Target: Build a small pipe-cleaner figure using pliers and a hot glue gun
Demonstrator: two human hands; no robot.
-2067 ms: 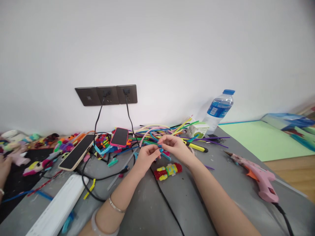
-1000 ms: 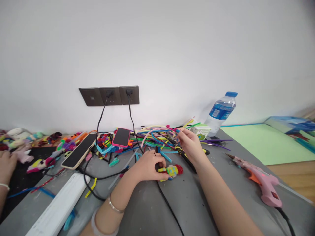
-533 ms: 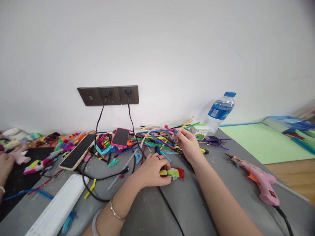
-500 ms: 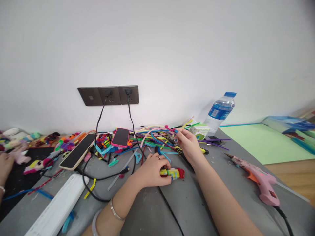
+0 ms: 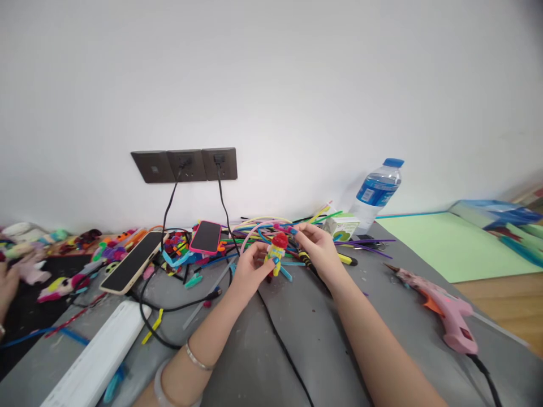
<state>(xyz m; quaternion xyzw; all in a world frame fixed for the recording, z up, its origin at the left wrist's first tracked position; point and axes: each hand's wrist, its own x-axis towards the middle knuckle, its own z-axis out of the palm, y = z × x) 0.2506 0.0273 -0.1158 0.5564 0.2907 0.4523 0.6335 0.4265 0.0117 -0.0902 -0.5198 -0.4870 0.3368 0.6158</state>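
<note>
My left hand (image 5: 249,271) holds a small pipe-cleaner figure (image 5: 275,252) upright above the grey table (image 5: 322,350); the figure is yellow with a red head. My right hand (image 5: 316,249) is just to its right, fingers pinched at a small pink piece by the figure's head. Behind both hands lies a tangle of coloured pipe cleaners (image 5: 263,229).
A pink glue gun (image 5: 441,311) lies at the right. A water bottle (image 5: 375,189), small carton (image 5: 341,225), yellow-black tool (image 5: 345,259), two phones (image 5: 206,236) (image 5: 131,261) on black cables, and a white power strip (image 5: 93,362) lie around. Another person's hand (image 5: 6,285) shows at the far left.
My left hand picked the figure up off the table and raised it upright. My right hand moved left with the pink piece, closing on the figure's head.
</note>
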